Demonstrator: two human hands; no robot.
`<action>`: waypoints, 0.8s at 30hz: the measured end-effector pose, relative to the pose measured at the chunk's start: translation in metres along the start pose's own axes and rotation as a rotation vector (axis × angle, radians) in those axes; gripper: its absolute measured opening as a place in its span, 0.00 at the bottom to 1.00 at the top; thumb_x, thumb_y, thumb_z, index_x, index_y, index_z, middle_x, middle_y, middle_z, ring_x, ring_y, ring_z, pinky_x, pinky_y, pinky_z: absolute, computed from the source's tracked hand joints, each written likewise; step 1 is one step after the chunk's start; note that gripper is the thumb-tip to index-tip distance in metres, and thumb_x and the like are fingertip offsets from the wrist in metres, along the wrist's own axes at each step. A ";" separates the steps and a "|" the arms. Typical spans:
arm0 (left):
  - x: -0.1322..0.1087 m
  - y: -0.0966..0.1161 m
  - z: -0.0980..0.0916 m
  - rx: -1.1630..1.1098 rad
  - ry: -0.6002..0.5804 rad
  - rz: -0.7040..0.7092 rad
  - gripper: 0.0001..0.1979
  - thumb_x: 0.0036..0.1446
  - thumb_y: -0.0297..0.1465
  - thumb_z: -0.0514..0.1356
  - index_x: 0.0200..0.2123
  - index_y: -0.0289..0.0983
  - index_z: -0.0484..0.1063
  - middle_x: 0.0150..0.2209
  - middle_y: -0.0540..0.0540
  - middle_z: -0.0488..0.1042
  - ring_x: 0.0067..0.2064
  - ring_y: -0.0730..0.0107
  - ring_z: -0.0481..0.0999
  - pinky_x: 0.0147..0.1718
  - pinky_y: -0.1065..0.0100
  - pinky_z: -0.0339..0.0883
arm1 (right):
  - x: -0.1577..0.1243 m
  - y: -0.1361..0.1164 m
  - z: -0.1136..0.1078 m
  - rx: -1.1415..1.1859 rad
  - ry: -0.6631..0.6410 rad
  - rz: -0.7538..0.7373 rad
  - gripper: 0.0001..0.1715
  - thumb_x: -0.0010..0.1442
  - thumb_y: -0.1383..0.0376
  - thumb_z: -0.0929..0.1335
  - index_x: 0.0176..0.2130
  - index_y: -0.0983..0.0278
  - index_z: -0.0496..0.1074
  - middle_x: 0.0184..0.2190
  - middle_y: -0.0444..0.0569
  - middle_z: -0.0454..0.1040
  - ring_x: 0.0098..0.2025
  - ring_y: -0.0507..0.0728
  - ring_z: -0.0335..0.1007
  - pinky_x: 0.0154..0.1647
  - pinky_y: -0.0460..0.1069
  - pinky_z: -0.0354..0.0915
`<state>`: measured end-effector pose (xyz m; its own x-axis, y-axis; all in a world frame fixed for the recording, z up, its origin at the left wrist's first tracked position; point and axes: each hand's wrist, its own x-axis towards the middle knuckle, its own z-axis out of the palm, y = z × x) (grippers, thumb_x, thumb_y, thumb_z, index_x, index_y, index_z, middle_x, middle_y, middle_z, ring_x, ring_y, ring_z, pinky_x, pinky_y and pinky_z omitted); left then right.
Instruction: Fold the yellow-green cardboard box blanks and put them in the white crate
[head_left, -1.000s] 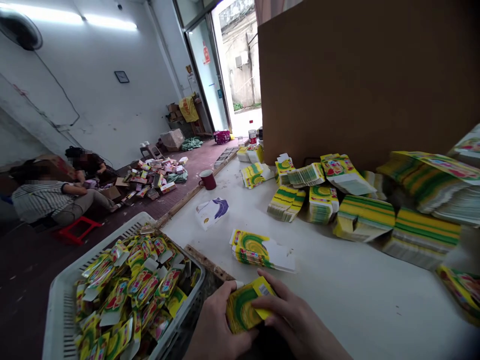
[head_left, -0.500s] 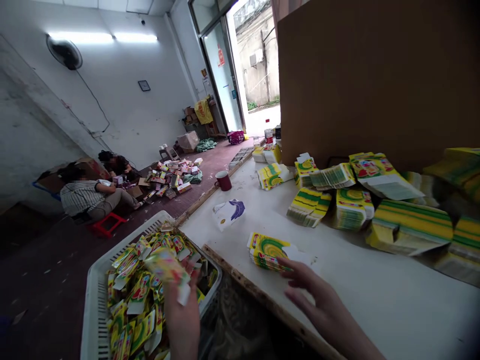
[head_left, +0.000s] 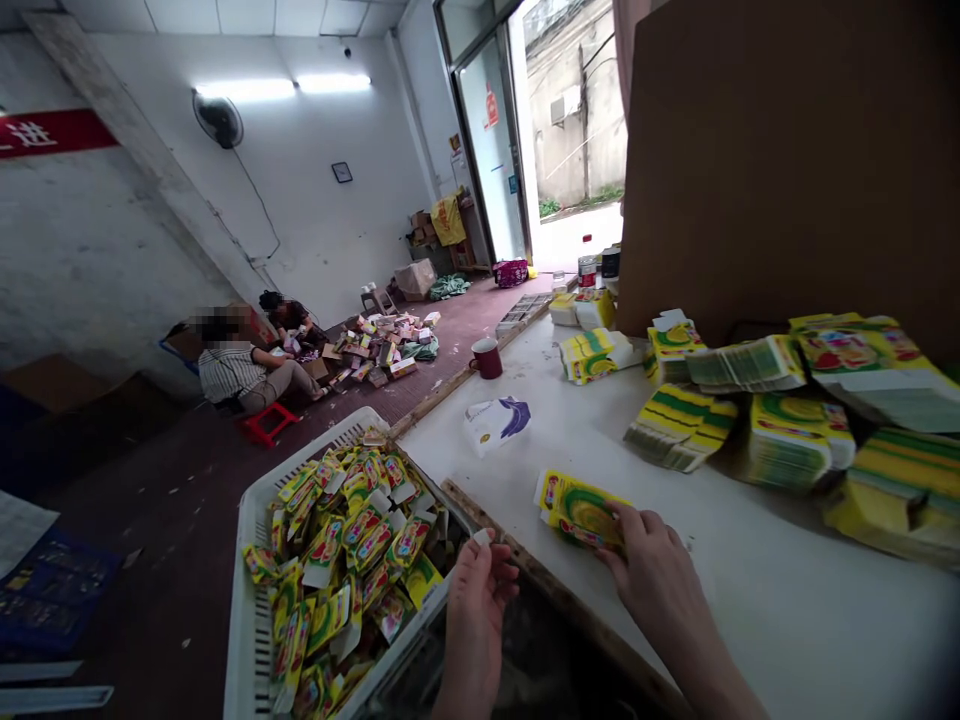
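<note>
My right hand [head_left: 652, 560] grips the near end of a small stack of flat yellow-and-green cartons [head_left: 577, 512] on the white table, thumb on the near side and fingers over the top. Just beyond the table's wooden edge, my left hand [head_left: 480, 595] is raised with loosely curled fingers set apart. No carton shows in it; a small white patch sits at a fingertip, and I cannot tell what it is. Left of this hand stands a white plastic basket [head_left: 234, 610] heaped with folded yellow cartons [head_left: 367, 545].
A white-and-purple packet [head_left: 495, 425] and a dark red mug [head_left: 487, 358] stand farther along the table. Several carton stacks [head_left: 682, 425] line the right side beneath a brown board [head_left: 780, 160]. Two people sit by a heap of small boxes [head_left: 382, 348] on the floor.
The carton in my left hand is gone from it, and that hand has moved right, toward the table edge. My right hand has closed on the carton stack. The view has swung left.
</note>
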<state>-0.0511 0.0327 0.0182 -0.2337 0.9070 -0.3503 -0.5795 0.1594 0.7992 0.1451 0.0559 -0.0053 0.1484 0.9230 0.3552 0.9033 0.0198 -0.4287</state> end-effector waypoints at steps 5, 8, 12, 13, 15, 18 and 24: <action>-0.018 -0.015 0.013 0.026 -0.199 0.064 0.27 0.47 0.49 0.69 0.45 0.36 0.75 0.42 0.40 0.78 0.39 0.64 0.77 0.34 0.67 0.72 | -0.013 -0.017 -0.022 0.220 0.125 0.020 0.26 0.56 0.67 0.69 0.53 0.65 0.62 0.42 0.56 0.70 0.41 0.66 0.71 0.39 0.57 0.71; -0.025 -0.021 0.027 -0.090 -0.301 0.114 0.32 0.42 0.52 0.70 0.47 0.38 0.75 0.48 0.38 0.77 0.50 0.54 0.75 0.47 0.60 0.72 | -0.028 -0.032 -0.036 0.441 -0.030 -0.054 0.26 0.55 0.68 0.67 0.54 0.59 0.62 0.43 0.52 0.71 0.41 0.62 0.73 0.38 0.54 0.72; -0.034 -0.018 0.041 -0.185 -0.312 0.043 0.31 0.46 0.56 0.64 0.42 0.38 0.78 0.43 0.37 0.79 0.49 0.49 0.76 0.53 0.53 0.68 | -0.047 -0.047 -0.044 0.659 -0.247 -0.160 0.26 0.52 0.72 0.67 0.51 0.59 0.66 0.44 0.50 0.73 0.42 0.59 0.74 0.41 0.51 0.73; -0.036 -0.016 0.043 -0.202 -0.280 0.047 0.31 0.48 0.57 0.61 0.42 0.38 0.78 0.42 0.38 0.79 0.48 0.50 0.77 0.53 0.52 0.68 | -0.051 -0.050 -0.042 0.699 -0.244 -0.166 0.24 0.53 0.72 0.67 0.50 0.59 0.66 0.44 0.51 0.73 0.42 0.59 0.74 0.42 0.51 0.73; -0.039 -0.014 0.044 -0.225 -0.225 0.091 0.33 0.50 0.60 0.57 0.43 0.38 0.77 0.40 0.39 0.79 0.46 0.51 0.77 0.51 0.53 0.69 | -0.059 -0.055 -0.037 0.775 -0.180 -0.146 0.19 0.56 0.69 0.68 0.48 0.60 0.66 0.42 0.50 0.74 0.42 0.59 0.74 0.41 0.50 0.73; -0.040 -0.016 0.043 -0.203 -0.240 0.143 0.40 0.48 0.65 0.52 0.42 0.37 0.77 0.40 0.37 0.78 0.48 0.47 0.76 0.47 0.54 0.72 | -0.068 -0.063 -0.024 0.863 -0.088 -0.035 0.14 0.58 0.66 0.68 0.45 0.60 0.66 0.37 0.47 0.76 0.37 0.57 0.75 0.37 0.48 0.72; -0.037 -0.031 0.042 -0.185 -0.237 0.118 0.46 0.40 0.70 0.49 0.39 0.36 0.78 0.38 0.34 0.78 0.49 0.42 0.75 0.41 0.55 0.74 | -0.074 -0.072 -0.006 0.987 -0.026 0.243 0.13 0.54 0.60 0.70 0.39 0.59 0.66 0.26 0.41 0.72 0.26 0.55 0.70 0.28 0.47 0.68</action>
<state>0.0085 0.0107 0.0266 -0.1321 0.9840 -0.1197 -0.6962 -0.0061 0.7178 0.0720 -0.0159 0.0044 0.2641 0.9522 0.1536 0.1121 0.1279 -0.9854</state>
